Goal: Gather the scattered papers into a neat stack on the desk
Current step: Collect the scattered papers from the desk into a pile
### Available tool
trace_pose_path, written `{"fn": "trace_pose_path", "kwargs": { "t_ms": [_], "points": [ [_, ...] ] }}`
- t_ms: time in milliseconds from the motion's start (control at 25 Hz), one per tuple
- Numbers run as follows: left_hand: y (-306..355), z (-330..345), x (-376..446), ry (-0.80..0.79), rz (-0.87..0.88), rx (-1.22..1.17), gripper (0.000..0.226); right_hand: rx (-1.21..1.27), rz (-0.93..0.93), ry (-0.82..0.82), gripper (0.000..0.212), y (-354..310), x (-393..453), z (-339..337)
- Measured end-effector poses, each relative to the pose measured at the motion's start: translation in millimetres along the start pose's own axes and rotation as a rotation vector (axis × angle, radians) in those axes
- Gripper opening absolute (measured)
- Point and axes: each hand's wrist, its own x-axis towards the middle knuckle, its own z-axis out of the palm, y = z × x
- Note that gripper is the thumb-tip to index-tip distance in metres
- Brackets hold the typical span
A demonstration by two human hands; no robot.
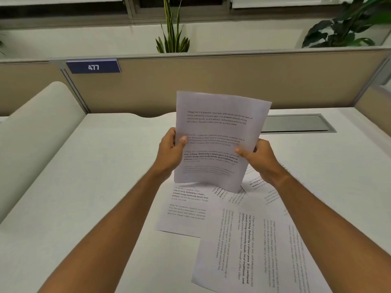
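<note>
A held bundle of printed white papers (218, 127) stands upright above the desk, text facing me. My left hand (170, 152) grips its left edge, thumb on the front. On the right edge, my right hand (259, 158) grips it the same way. Below the bundle, several loose printed sheets lie scattered and overlapping on the white desk (88, 176): one sheet (186, 210) lies nearly square to me, another sheet (239, 246) is turned sideways, and more papers (296, 250) fan out under my right forearm. The bundle's lower edge hangs just above the scattered sheets.
A beige partition (211, 81) with a blue "477" sign (93, 67) closes the back of the desk. A grey cable hatch (296, 123) sits at the back right. A rounded white divider (38, 127) borders the left. Plants (172, 39) stand behind the partition.
</note>
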Motion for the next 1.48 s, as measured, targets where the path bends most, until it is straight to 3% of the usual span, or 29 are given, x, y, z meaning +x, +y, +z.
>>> {"fn": "trace_pose_path", "kwargs": {
  "t_ms": [120, 240, 520, 680, 920, 1040, 1160, 1320, 1360, 1480],
  "points": [
    [6.5, 7.6, 11.5, 0.138, -0.094, -0.075, 0.014, 0.018, 0.035, 0.005, 0.018, 0.3, -2.4, -14.1],
    [3.0, 15.9, 17.5, 0.14, -0.177, -0.134, 0.012, 0.084, 0.085, 0.056, 0.015, 1.1, -5.8, -33.8],
    [-36.0, 1.7, 43.1, 0.172, -0.299, 0.106, 0.02, 0.075, 0.269, 0.109, 0.013, 26.0, -15.6, -93.0],
    [-68.6, 1.7, 57.0, 0.05, -0.309, 0.497, 0.039, 0.087, 0.325, 0.156, 0.011, 40.8, -17.1, -111.2],
    [-95.5, 29.7, 83.1, -0.262, -0.274, 1.015, 0.09, 0.154, 0.347, 0.244, 0.012, 52.4, -7.1, -135.3],
    [-98.6, 33.3, 92.1, -0.346, -0.342, 1.131, 0.102, 0.164, 0.352, 0.255, 0.012, 56.8, -1.0, -137.5],
    [-96.7, 30.4, 100.2, -0.376, -0.375, 1.062, 0.091, 0.176, 0.348, 0.242, 0.012, 62.5, 1.3, -134.8],
    [-94.6, 26.0, 105.7, -0.381, -0.19, 0.987, 0.024, 0.194, 0.351, 0.247, 0.012, 65.2, 0.7, -131.5],
    [-91.7, 21.2, 108.3, -0.424, -0.157, 0.973, 0.016, 0.199, 0.349, 0.251, 0.012, 65.0, 0.5, -131.6],
    [-76.5, 0.3, 119.8, -0.634, -0.045, 1.117, 0.015, 0.214, 0.344, 0.261, 0.012, 63.5, 0.4, -130.9]
  ]
}}
